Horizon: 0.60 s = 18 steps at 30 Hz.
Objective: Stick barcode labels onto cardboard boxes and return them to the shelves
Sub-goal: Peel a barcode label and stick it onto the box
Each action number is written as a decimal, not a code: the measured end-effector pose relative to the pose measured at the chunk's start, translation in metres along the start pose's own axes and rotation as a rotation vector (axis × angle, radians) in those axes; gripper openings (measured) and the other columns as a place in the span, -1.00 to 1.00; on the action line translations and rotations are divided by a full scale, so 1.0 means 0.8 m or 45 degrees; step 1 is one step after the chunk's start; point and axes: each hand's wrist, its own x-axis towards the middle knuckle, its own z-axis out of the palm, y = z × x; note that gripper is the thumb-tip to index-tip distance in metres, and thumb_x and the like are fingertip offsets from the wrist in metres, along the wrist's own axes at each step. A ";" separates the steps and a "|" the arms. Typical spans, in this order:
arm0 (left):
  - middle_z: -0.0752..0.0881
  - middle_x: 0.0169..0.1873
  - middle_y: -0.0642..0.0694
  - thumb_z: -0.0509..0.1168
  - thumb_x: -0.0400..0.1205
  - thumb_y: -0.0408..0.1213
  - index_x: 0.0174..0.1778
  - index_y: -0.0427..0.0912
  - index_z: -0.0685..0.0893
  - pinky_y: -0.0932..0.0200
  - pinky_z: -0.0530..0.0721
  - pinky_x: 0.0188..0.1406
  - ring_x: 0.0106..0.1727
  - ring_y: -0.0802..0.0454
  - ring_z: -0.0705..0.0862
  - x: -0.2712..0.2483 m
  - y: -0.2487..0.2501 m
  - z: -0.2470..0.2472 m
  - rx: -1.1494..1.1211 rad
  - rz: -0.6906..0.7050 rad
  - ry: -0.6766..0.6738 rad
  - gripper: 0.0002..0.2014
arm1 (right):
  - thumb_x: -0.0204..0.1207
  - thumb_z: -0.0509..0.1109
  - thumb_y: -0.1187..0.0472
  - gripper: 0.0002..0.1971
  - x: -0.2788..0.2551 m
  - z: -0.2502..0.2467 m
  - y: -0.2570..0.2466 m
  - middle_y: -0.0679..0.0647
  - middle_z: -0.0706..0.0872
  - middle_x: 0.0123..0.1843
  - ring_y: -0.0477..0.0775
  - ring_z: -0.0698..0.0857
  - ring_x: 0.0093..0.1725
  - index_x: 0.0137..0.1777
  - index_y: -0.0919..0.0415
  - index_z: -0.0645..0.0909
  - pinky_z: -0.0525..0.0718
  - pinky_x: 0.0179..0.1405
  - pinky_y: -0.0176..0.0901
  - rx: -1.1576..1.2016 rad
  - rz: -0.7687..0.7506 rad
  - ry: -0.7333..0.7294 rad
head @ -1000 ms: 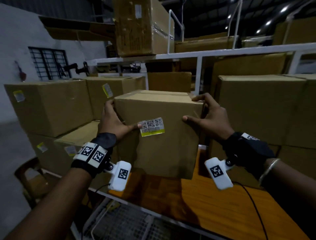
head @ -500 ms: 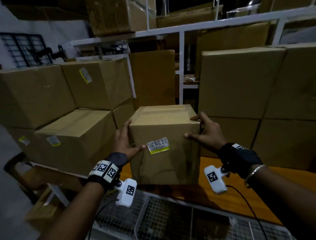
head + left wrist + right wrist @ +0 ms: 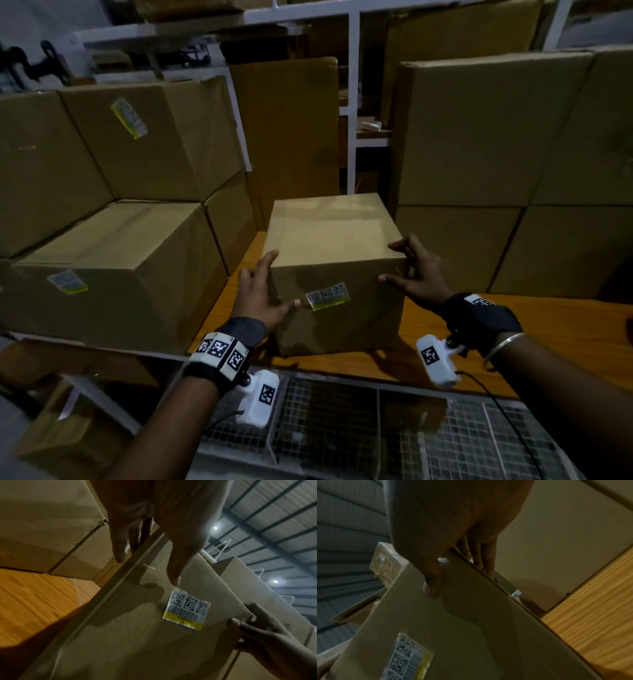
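A brown cardboard box (image 3: pixel 335 240) stands on the orange shelf board (image 3: pixel 534 329), between stacks of bigger boxes. On its front face is a white barcode label (image 3: pixel 327 296) with a yellow strip, seen sharply in the left wrist view as label (image 3: pixel 187 609). My left hand (image 3: pixel 274 284) lies with straight fingers along the box's left side and its thumb on the front, just left of the label. My right hand (image 3: pixel 399 265) grips the top right corner, index finger curled over the top edge and thumb on the front face.
Labelled boxes (image 3: pixel 102 274) are stacked close on the left, and tall boxes (image 3: pixel 496 137) stand close on the right. A white shelf frame (image 3: pixel 352 102) rises behind. A wire mesh panel (image 3: pixel 342 428) lies below the board's front edge.
The box has come down from chest height onto the orange board in the gap between the stacks. Both hands stayed on its sides and the view has tilted downward.
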 end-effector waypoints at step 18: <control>0.22 0.61 -0.06 0.48 0.34 0.25 0.62 0.25 0.09 -0.31 0.24 0.55 0.59 -0.14 0.27 0.106 0.045 -0.005 0.851 0.739 -0.463 -0.01 | 0.19 0.58 -0.38 -0.08 0.003 0.073 -0.076 0.02 0.43 0.57 0.22 0.38 0.56 0.55 -0.21 0.33 0.09 0.52 0.68 -1.167 -0.039 -0.023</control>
